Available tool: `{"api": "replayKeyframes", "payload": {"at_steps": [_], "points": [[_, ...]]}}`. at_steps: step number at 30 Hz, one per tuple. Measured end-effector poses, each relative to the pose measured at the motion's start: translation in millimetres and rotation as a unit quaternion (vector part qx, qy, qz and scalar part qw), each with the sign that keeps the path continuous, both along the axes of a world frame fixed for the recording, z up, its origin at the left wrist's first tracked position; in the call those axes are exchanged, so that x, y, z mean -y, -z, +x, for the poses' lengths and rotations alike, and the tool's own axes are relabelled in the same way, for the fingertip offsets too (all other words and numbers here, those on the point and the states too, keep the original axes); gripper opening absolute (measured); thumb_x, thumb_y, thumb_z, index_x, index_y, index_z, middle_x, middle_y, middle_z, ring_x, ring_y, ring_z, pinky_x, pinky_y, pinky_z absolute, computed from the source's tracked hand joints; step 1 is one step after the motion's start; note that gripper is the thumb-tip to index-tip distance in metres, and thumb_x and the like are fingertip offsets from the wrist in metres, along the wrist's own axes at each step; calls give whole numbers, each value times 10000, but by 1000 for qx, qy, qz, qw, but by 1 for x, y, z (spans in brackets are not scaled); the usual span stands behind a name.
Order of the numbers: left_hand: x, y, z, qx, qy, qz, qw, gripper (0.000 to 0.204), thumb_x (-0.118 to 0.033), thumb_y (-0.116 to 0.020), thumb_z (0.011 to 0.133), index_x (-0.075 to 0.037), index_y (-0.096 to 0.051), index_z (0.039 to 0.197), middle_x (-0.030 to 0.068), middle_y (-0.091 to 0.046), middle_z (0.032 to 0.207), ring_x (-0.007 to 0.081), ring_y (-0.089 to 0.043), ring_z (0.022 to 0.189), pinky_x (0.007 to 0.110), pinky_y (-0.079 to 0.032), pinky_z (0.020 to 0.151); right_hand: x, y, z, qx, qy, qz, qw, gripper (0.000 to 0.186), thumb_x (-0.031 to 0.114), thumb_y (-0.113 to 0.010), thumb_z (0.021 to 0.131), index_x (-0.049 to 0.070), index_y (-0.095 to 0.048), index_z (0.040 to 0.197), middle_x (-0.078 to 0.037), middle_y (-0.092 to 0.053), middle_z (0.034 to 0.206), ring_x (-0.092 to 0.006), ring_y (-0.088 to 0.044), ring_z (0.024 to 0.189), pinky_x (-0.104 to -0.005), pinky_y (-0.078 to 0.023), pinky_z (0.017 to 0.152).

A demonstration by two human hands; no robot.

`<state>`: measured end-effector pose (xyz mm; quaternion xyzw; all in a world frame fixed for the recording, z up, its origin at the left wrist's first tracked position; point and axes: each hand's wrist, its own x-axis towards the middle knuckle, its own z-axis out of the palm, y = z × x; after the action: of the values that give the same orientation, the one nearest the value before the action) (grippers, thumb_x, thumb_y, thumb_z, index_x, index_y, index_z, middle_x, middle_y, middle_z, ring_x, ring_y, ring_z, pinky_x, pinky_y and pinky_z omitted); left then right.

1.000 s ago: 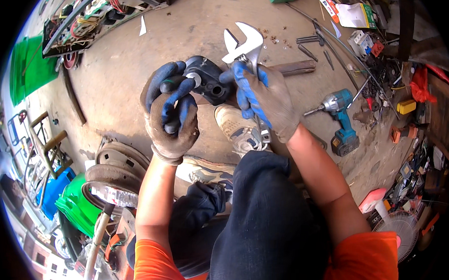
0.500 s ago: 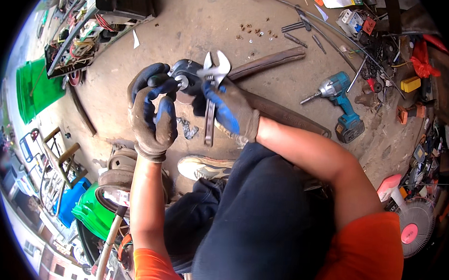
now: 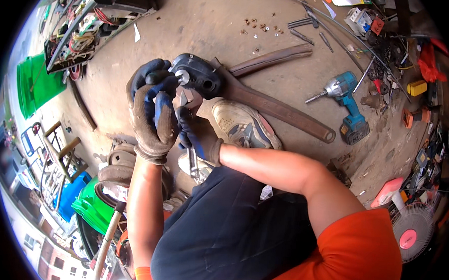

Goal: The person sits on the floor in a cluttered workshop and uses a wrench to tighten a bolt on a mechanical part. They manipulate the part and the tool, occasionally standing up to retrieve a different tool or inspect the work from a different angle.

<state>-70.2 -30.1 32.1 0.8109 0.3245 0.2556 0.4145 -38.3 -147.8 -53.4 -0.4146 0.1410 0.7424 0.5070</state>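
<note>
Apparent lining-up: right hand (image 3: 203, 137) grips silver adjustable wrench (image 3: 192, 160)
Adjacent left hand (image 3: 146, 111) pinches round silver disc (image 3: 184, 77); steadiness seems needed next

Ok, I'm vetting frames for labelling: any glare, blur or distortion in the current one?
Head view: fisheye bending toward the rim, lower-left buildings washed out; head view: bright highlights on the left forearm, dark trousers short on detail; head view: left hand and impact driver look reasonably sharp.

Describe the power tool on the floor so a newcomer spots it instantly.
On the floor, start at the beige shoe in mid-picture. Go right to the far end of the long brown bar. Beside it lies the pistol-shaped power tool, its teal body unlike the brown bar.
</note>
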Motion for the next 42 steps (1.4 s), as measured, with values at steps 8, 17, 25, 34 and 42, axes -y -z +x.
{"api": "replayKeyframes", "payload": {"at_steps": [8, 17, 25, 34, 42], "points": [[-5, -7, 5, -32, 6, 21, 999, 394, -276, -427, 1057, 50, -609, 1181, 214, -474, 1392, 329, -575, 1265, 435, -581, 944, -22, -1, -1, 31, 12, 27, 999, 473, 506, -596, 1008, 40, -644, 939, 3, -527, 617, -98, -489, 498, -286, -437, 507], [-1, -4, 10, -38, -8, 36, 999, 489, -368, -419, 1061, 55, -648, 1151, 218, -518, 1355, 325, -569, 1269, 422, -568, 952, -28, 26, -27, 185, 149, 180, 955, 550, 581, -505, 1025, 47, -599, 930, -22, -530, 615, -121, -489, 497, -290, -405, 488], [-1, -8, 12, -42, -9, 80, 996, 426, -301, -432, 1037, 43, -672, 1110, 225, -590, 1281, 345, -572, 1245, 462, -397, 1096, -44, 33, -30, 404, 107, 231, 879, 357, 382, -504, 1051, 64, -646, 978, -30, -647, 827, -139, -613, 775, -334, -504, 703], [2, -11, 14, -62, -12, 89, 994, 431, -312, -432, 1039, 33, -683, 1096, 229, -617, 1266, 343, -541, 1282, 473, -375, 1109, -42, 7, -10, 336, -23, 160, 928, 518, 510, -415, 1071, 63, -614, 903, -23, -627, 749, -128, -613, 714, -310, -488, 666], [3, -6, 16, -32, -20, 77, 996, 448, -335, -429, 1046, 29, -688, 1084, 235, -629, 1250, 347, -536, 1281, 482, -370, 1109, -52, 15, -25, 387, 152, 189, 890, 535, 535, -440, 1058, 56, -655, 951, -43, -650, 784, -108, -600, 729, -308, -480, 686]]}}
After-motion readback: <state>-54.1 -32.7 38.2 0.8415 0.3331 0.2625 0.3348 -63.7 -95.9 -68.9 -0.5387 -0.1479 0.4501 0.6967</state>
